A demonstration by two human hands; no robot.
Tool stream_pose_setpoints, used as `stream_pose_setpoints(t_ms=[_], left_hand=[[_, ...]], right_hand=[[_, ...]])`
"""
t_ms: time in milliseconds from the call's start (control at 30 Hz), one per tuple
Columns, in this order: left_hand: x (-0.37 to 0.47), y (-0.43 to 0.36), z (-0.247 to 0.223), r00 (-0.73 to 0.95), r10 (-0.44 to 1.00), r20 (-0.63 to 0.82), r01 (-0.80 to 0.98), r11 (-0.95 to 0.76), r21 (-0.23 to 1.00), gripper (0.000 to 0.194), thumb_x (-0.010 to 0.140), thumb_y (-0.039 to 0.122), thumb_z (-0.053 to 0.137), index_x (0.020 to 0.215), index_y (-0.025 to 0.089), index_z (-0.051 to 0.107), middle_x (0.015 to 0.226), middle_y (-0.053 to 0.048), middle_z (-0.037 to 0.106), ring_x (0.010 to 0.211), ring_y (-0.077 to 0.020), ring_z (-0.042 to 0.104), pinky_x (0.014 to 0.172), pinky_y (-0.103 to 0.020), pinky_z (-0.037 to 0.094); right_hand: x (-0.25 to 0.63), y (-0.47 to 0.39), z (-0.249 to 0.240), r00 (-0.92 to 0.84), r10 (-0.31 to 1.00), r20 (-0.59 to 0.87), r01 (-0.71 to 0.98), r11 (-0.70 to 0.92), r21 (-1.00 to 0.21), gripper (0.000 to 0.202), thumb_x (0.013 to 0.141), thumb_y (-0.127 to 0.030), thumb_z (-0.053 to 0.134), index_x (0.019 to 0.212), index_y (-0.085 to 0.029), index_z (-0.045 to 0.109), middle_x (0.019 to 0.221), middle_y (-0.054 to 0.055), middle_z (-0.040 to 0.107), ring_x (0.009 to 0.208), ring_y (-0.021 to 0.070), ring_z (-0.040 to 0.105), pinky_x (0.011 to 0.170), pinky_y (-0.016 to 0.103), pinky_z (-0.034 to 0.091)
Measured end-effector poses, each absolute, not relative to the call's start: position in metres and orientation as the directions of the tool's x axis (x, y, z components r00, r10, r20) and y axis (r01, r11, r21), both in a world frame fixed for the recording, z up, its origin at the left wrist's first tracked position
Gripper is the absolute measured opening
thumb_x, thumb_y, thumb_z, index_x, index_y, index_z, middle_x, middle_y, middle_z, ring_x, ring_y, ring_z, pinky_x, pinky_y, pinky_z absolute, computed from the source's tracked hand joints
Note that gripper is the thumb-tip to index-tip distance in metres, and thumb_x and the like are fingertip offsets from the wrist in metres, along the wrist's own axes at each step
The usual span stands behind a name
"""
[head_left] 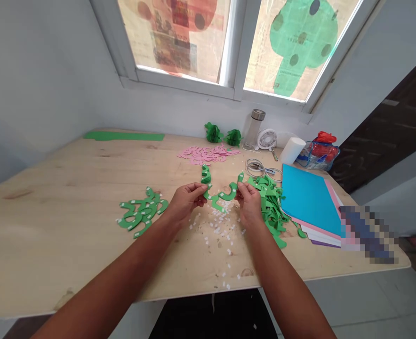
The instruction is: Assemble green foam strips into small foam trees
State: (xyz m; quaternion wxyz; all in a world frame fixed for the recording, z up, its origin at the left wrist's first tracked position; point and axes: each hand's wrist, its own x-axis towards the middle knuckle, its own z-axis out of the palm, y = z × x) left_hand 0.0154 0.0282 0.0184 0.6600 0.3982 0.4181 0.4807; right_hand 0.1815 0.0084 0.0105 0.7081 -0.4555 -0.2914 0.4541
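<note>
Between my two hands is a curvy green paper cutout (228,194) with small white squares stuck on it. My left hand (190,197) pinches its left end, and my right hand (249,198) pinches its right end near the tip. Just beyond my left fingers lies a small stack of green paper pieces (205,174). Left of my left forearm is a pile of similar green cutouts (142,212), also dotted with white squares. Tiny white paper bits (220,230) are scattered on the wood below the cutout.
Green paper scraps (273,207) heap beside my right hand, with coloured sheets (307,193) further right. Scissors (260,168), pink cutouts (208,154), a bottle (253,128), a small fan (266,139) and a white roll (292,149) stand or lie towards the wall.
</note>
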Motion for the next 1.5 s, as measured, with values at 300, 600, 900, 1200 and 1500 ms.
stream_pose_setpoints(t_ms=[300,600,900,1200,1500], left_hand=[[0.008,0.042,0.014,0.068,0.971,-0.228,-0.523,0.229,0.821,0.019,0.06,0.011,0.075,0.073,0.013,0.061,0.065,-0.001,0.067,0.049,-0.007,0.057,0.047,-0.017,0.043],[0.003,0.032,0.029,0.198,0.938,-0.286,-0.686,0.341,0.643,0.01,0.07,0.007,0.065,0.068,0.016,0.062,0.075,-0.004,0.07,0.068,-0.012,0.066,0.062,-0.021,0.052],[0.034,0.007,0.02,0.248,0.958,-0.143,-0.491,0.252,0.834,0.021,0.061,0.03,0.079,0.074,0.015,0.073,0.123,-0.011,0.061,0.104,-0.0227,0.056,0.079,-0.028,0.04],[0.048,0.003,0.008,0.251,0.965,-0.072,-0.422,0.176,0.889,0.021,0.063,0.034,0.077,0.071,0.015,0.074,0.092,-0.009,0.069,0.079,-0.0171,0.057,0.067,-0.026,0.043],[0.042,0.011,0.011,0.08,0.991,-0.111,-0.55,0.137,0.824,0.02,0.054,0.028,0.082,0.066,0.014,0.073,0.071,-0.005,0.067,0.064,-0.012,0.054,0.061,-0.024,0.044]], right_hand=[[0.18,0.008,0.01,0.277,0.96,-0.042,-0.531,0.117,-0.839,0.022,0.059,-0.033,0.077,0.063,-0.019,0.061,0.058,-0.003,0.06,0.053,0.01,0.048,0.052,0.023,0.037],[0.177,0.009,0.004,0.392,0.92,0.03,-0.367,0.186,-0.912,0.024,0.062,-0.037,0.075,0.065,-0.019,0.06,0.053,-0.005,0.053,0.05,0.0093,0.042,0.051,0.023,0.033],[0.173,0.011,0.0,0.424,0.896,0.135,-0.212,0.243,-0.947,0.022,0.067,-0.036,0.069,0.071,-0.016,0.061,0.061,-0.003,0.057,0.055,0.0095,0.046,0.056,0.023,0.036],[0.166,0.008,0.0,0.412,0.895,0.172,-0.221,0.281,-0.934,0.025,0.068,-0.039,0.07,0.073,-0.017,0.059,0.066,0.0,0.06,0.06,0.013,0.052,0.06,0.026,0.042],[0.163,0.005,0.001,0.28,0.951,0.132,-0.174,0.186,-0.967,0.019,0.071,-0.032,0.063,0.084,-0.018,0.066,0.075,0.002,0.065,0.067,0.0142,0.055,0.06,0.025,0.042]])
